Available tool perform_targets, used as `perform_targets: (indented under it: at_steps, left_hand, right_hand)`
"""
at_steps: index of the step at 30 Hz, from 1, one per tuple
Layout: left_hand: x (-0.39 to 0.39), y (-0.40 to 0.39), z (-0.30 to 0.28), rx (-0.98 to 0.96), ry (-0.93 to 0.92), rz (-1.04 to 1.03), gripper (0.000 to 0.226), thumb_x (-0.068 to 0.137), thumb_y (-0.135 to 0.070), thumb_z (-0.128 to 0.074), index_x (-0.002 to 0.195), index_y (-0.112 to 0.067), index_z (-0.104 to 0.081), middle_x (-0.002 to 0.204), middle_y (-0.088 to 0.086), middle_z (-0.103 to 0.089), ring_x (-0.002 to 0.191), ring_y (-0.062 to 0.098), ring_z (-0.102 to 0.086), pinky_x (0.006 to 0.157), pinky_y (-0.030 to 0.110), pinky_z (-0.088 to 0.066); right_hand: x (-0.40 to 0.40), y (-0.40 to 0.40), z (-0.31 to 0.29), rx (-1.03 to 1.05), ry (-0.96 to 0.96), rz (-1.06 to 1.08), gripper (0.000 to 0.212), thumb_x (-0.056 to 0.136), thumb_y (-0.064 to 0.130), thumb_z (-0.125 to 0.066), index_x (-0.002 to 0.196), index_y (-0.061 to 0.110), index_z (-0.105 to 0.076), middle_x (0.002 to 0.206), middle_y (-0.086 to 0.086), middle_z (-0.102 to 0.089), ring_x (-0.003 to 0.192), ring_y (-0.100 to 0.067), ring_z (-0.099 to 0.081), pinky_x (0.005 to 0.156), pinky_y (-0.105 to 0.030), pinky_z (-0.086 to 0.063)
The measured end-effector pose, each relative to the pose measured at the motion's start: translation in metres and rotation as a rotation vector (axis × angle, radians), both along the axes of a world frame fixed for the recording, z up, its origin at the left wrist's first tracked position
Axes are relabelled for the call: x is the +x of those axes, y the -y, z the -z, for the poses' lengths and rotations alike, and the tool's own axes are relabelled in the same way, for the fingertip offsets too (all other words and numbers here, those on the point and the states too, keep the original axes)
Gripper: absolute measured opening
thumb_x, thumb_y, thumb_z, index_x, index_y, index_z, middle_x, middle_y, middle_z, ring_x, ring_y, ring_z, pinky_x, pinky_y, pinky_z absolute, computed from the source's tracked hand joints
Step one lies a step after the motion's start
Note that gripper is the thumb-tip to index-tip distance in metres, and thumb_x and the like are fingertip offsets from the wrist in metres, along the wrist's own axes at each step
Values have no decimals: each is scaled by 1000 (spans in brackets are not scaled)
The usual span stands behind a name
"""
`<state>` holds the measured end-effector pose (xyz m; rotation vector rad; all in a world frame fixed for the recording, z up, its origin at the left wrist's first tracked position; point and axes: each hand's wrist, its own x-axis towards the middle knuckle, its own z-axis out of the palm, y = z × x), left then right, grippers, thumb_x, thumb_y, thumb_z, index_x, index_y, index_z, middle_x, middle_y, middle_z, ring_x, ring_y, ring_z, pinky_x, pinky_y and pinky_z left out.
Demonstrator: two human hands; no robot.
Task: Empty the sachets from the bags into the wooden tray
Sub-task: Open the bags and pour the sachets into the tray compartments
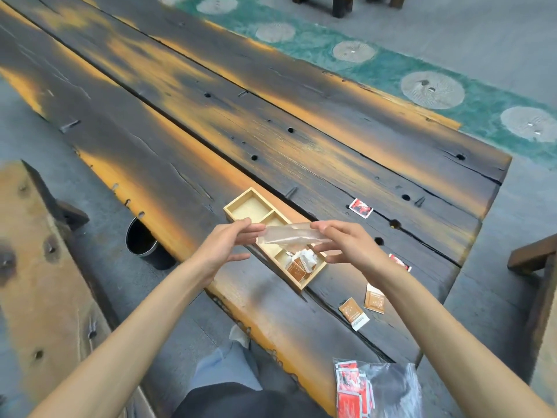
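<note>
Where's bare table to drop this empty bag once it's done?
Bare planks lie left of the wooden tray and beyond it. Crowded: right of the tray, with loose sachets and red ones, and the near right corner, under the full bag.

Both hands [229,239] [340,239] pinch clear bag [286,236] above wooden tray [241,203].

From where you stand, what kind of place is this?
Probably a rustic café or tea-house seating area: a long charred-plank table, a wooden bench beside it, and a wooden tray being stocked with sachets.
</note>
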<state>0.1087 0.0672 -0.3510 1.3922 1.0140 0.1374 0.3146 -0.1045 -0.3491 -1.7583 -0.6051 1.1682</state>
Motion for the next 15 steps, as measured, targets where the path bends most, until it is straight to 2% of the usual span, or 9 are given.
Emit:
perform_targets:
  at_steps: [6,11,15]
  left_hand:
    - [-22,-42,1,40,61,-14,39,107,-38,-40,123,-26,-73,123,-9,-73,118,6,-64,102,44,-54]
    - [-40,-102,4,90,92,-5,39,107,-40,-39,125,-28,-72,126,-12,-72,121,2,-62,102,42,-53]
    - [-57,-152,9,113,112,-4,41,108,-38,-36,131,-27,-67,135,-15,-65,128,-4,-54,107,38,-45]
  right_hand:
    - [-20,-51,9,33,73,-9,24,103,24,-59,122,28,-74,113,5,-75,100,-14,-74,83,-34,-61]
    - [-41,-114,12,64,114,-26,24,102,25,-60,122,29,-74,123,8,-72,105,-11,-71,88,-35,-61]
    - [-54,-172,18,89,212,-76,30,103,30,-58,131,31,-70,135,12,-67,121,-8,-63,105,-39,-53]
